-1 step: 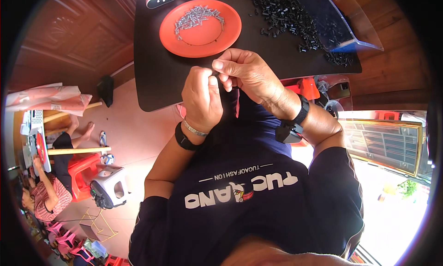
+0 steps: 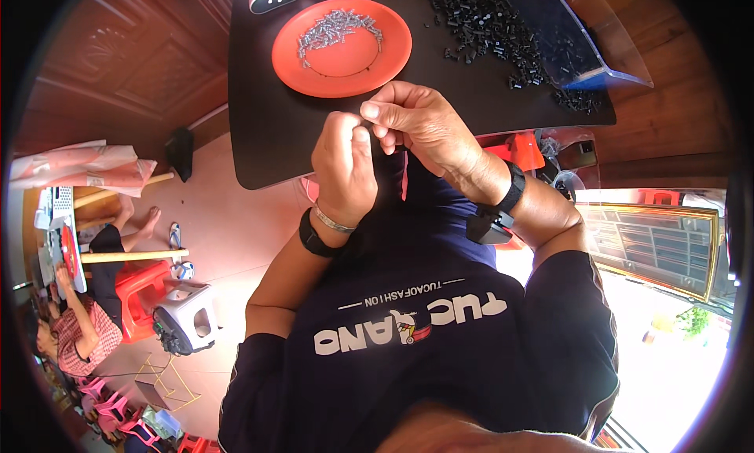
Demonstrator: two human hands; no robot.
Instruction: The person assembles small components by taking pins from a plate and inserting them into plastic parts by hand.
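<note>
Small part, too tiny to identify, is sitting pinched between both hands above the black table's (image 2: 267, 139) near edge. Left hand (image 2: 343, 168) and right hand (image 2: 424, 123) are clenching fingertips together; nothing has shifted. Orange plate (image 2: 290, 64) of screws (image 2: 338, 27) is lying just beyond.

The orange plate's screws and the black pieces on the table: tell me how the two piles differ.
The screws are silvery grey; the black pieces are dark. The screws sit gathered on the orange plate; the black pieces lie bare on the dark table, spreading toward a clear bin. The black pile is wider. Both are heaps of small loose parts.
</note>
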